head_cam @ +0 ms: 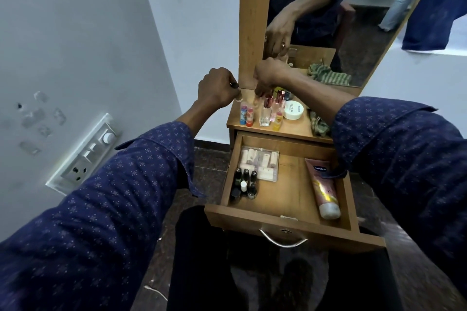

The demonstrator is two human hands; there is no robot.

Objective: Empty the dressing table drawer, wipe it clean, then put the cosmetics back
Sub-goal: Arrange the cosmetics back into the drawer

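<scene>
We pinch a small item in our left hand (218, 87) above the lip balms (246, 114); our right hand (269, 78), fingers curled down, reaches just behind them, its grasp hidden. One nudge topples the perfume bottle (265, 113) beside them.

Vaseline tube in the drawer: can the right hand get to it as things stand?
Probably yes. The Vaseline tube lies uncovered along the right side of the open drawer, nothing on top. The right hand is up at the shelf bottles, so it must first pull back down.
</scene>
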